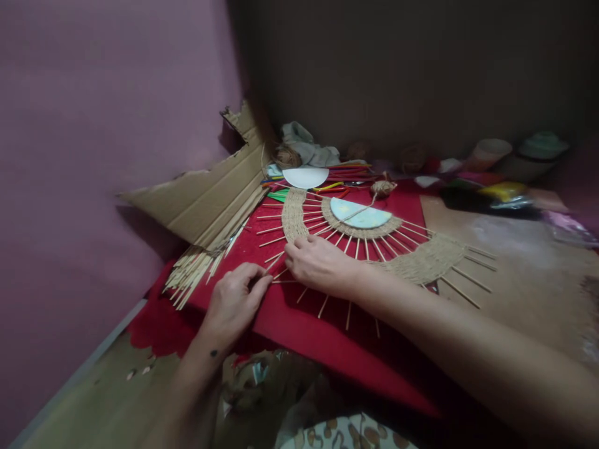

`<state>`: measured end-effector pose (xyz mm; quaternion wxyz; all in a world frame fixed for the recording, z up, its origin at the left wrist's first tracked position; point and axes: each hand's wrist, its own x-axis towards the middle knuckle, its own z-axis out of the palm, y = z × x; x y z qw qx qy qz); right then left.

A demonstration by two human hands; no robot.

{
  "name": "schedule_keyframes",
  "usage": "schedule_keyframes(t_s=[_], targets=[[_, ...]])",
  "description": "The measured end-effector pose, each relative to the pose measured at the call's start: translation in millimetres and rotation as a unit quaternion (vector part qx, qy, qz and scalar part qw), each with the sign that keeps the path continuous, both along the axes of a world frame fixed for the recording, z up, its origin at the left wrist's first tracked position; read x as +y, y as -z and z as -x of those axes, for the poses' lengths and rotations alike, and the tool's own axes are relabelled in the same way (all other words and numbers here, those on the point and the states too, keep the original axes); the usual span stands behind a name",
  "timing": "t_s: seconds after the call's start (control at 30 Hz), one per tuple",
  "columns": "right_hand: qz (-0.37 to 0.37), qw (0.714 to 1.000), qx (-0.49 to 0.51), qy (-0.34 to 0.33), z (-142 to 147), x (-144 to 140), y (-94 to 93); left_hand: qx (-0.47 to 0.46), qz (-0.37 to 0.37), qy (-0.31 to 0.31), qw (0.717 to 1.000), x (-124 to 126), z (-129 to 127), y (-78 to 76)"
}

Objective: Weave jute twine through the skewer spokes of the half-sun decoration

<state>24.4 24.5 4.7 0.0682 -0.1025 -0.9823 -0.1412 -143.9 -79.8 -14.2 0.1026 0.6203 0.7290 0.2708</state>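
Observation:
A half-round woven piece (433,257) lies on the red cloth, with thin wooden sticks fanning out through two bands of tan twine. At its centre is a pale blue half-disc (360,214), and a strand of twine runs across it. My left hand (234,299) is closed at the left side, thumb and forefinger pinching the outer end of a stick. Over the outer woven band, my right hand (321,262) has its fingers curled down against the sticks. What those fingertips hold is hidden beneath them.
Torn cardboard (210,193) leans on the purple wall beside a bundle of loose sticks (187,274). Behind the work are a white half-disc (306,178), a small twine ball (384,188) and a grey cloth (309,146). Plastic packets (508,194) lie at the right.

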Motion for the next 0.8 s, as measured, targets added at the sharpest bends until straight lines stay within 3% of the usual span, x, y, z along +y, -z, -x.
schedule_keyframes(t_s=[0.27,0.47,0.63,0.8], targets=[[0.015,1.0,0.012,0.004,-5,3,-0.7,0.082,-0.056,0.05,0.994,13,5,2.2],[0.054,0.998,0.026,0.01,-15,-2,-12.2,0.167,-0.122,0.089,0.974,36,-3,-8.6],[0.089,0.996,-0.006,-0.017,-33,-4,-28.2,0.106,-0.081,0.135,0.982,38,-18,-10.7],[0.108,0.993,-0.013,-0.034,-57,-7,-21.6,0.075,-0.041,0.162,0.983,28,-35,-2.2]])
